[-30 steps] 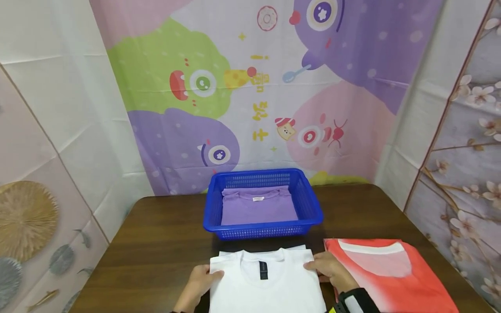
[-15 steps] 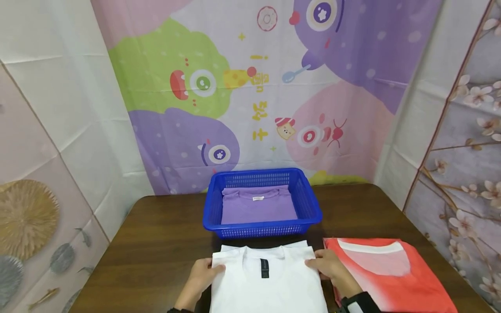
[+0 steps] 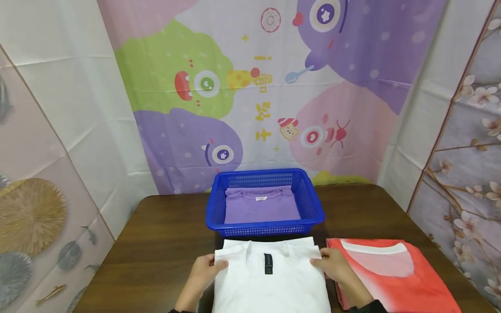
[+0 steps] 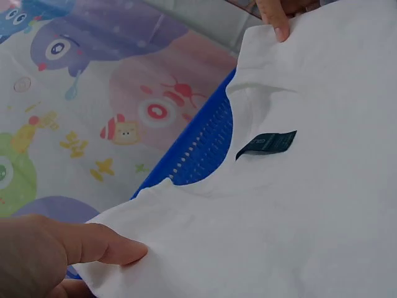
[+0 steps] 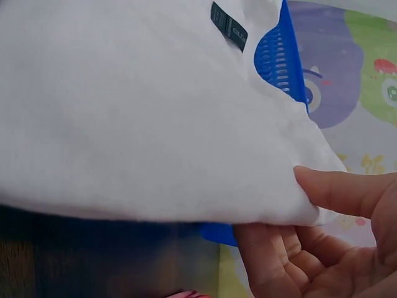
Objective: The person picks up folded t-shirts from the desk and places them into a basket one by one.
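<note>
A folded white T-shirt [image 3: 274, 289] with a dark neck label [image 3: 268, 264] is held between my two hands at the near side of the table. My left hand [image 3: 203, 270] pinches its left shoulder corner, thumb on top and fingers beneath. The opposite corner is pinched by my right hand [image 3: 335, 266]; in the right wrist view the thumb [image 5: 338, 189] lies on the cloth and the fingers go under it. Just beyond the shirt stands a blue plastic basket [image 3: 266, 228], with a folded purple T-shirt [image 3: 260, 209] lying flat inside. The white shirt's lower end is cut off by the frame.
A folded red-and-white T-shirt [image 3: 415, 274] lies to the right, close to my right forearm. The dark wooden table [image 3: 164, 234] ends at the back before a cartoon-printed curtain [image 3: 188, 143]. Patterned cloths hang at both sides.
Both hands have raised the white T-shirt's collar end and brought it slightly forward, nearer the basket. The grip at both corners is kept. The basket and the red shirt stay in place.
</note>
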`<state>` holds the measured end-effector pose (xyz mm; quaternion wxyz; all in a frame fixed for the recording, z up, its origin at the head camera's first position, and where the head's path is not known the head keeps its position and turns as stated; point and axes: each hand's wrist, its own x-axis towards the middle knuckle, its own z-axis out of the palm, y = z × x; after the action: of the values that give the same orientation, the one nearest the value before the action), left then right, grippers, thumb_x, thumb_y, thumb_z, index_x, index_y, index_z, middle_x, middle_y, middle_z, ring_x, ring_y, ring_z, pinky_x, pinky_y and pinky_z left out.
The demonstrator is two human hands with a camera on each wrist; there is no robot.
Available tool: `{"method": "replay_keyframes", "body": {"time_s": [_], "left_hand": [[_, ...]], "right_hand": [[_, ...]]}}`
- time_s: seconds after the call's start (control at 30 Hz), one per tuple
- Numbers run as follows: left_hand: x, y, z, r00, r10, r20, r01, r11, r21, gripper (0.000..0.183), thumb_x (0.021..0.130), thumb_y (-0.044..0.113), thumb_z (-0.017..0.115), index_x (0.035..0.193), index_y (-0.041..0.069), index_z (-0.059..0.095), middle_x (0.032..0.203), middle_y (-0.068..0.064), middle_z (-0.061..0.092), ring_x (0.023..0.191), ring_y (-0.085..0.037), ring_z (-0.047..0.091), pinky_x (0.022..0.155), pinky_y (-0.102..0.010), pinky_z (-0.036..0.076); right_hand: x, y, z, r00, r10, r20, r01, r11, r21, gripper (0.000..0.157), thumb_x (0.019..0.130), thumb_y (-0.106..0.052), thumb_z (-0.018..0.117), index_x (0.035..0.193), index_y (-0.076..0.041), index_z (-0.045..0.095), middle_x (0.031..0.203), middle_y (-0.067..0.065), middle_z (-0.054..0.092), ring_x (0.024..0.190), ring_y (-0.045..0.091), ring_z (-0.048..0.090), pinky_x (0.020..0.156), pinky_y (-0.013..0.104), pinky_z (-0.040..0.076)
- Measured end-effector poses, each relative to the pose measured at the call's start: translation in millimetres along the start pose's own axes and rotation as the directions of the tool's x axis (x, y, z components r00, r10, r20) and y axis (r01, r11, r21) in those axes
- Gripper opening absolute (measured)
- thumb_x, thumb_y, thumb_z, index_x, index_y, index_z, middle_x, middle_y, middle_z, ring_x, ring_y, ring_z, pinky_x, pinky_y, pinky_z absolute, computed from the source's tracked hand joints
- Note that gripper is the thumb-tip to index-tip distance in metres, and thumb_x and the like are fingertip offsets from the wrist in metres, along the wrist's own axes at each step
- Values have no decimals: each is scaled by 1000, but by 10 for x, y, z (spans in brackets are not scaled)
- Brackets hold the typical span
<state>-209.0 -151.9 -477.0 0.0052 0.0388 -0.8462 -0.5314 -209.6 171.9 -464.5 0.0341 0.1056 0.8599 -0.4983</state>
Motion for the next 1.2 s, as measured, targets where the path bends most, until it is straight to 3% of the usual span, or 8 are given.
{"method": "replay_keyframes", "body": {"time_s": [0.13,0.37,0.6,0.73,0.87,0.97,1.2], "left_hand": [[-28,62,-1,1000,26,-11,-26,999,-37,26,80,8,68,97,-12,68,82,-18,72,68,-10,56,61,-23,47],[-40,165,-59,996,74,-42,-75,997,-7,24,79,9,71,93,-11,69,76,-16,71,65,-8,52,59,-21,43],[-59,243,-84,999,43,-20,-43,999,-31,22,82,12,71,93,-7,70,68,-1,61,64,-9,45,56,-21,38],[-82,288,-86,999,38,-8,-39,997,-70,22,83,10,70,95,-8,69,72,-4,65,66,-10,47,57,-21,39],[-92,337,-96,998,68,-19,-69,995,-72,20,83,9,70,94,-8,69,76,-10,69,66,-8,49,58,-20,41],[-96,381,-113,996,89,-27,-90,994,-62,18,82,8,70,91,-7,70,76,-10,70,65,-6,50,59,-19,42],[-94,465,-177,990,139,-34,-140,990,-5,16,82,9,71,87,-5,69,71,-6,65,60,-5,45,54,-19,38]], "right_hand": [[-41,-45,-28,999,-42,-33,42,999,-2,15,77,-6,71,81,5,62,59,-3,40,59,12,44,52,24,39],[-73,-113,-56,998,-46,-45,49,997,62,24,79,-2,70,96,14,63,66,1,58,60,11,53,54,25,49],[-92,-154,-120,997,-75,-33,75,997,4,26,80,-5,70,98,14,63,66,0,57,62,11,52,55,26,48],[-95,-172,-151,997,-72,-29,72,997,19,23,81,-5,70,94,13,62,64,0,56,62,12,52,55,28,50],[-96,-196,-173,996,-78,-31,79,996,30,30,82,-4,69,103,15,62,77,12,69,67,14,61,60,32,56],[-98,-215,-190,996,-88,-34,89,996,17,33,82,-4,68,108,16,62,86,20,72,71,16,64,61,34,57],[-118,-265,-247,995,-96,-8,97,995,31,35,85,-7,66,112,15,60,93,20,72,76,13,61,63,27,51]]}}
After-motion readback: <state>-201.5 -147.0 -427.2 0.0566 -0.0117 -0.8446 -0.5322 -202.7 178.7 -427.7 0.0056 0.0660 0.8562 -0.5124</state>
